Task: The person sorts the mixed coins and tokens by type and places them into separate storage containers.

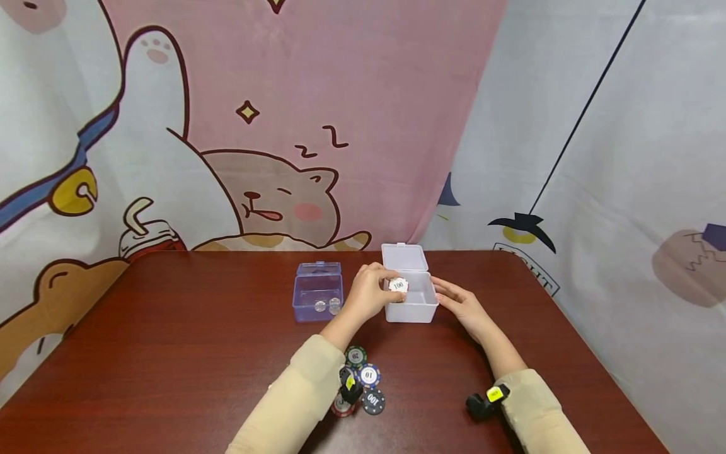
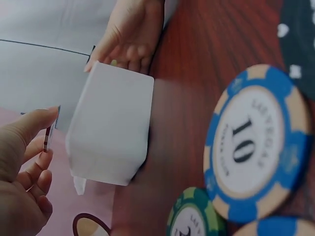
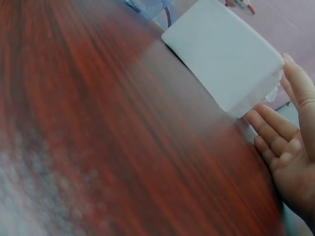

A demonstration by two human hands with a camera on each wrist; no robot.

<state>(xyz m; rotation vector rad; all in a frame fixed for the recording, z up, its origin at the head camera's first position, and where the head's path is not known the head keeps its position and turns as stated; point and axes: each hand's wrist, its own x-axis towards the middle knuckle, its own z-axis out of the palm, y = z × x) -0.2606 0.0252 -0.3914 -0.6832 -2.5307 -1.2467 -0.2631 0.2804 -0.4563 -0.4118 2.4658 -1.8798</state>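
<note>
Between thumb and fingers my left hand pinches a white poker chip marked 100, held over the left part of an open white plastic box. In the left wrist view this chip appears edge-on beside the box. My right hand rests its fingers against the box's right side. From the right wrist view, those fingers are extended, with the thumb at the box's corner. The box's lid stands tipped back behind it.
Left of the white box is an open translucent blue box with several clear round pieces inside. Nearer lie a green chip, a blue chip, a black chip and a red chip, partly under the left sleeve.
</note>
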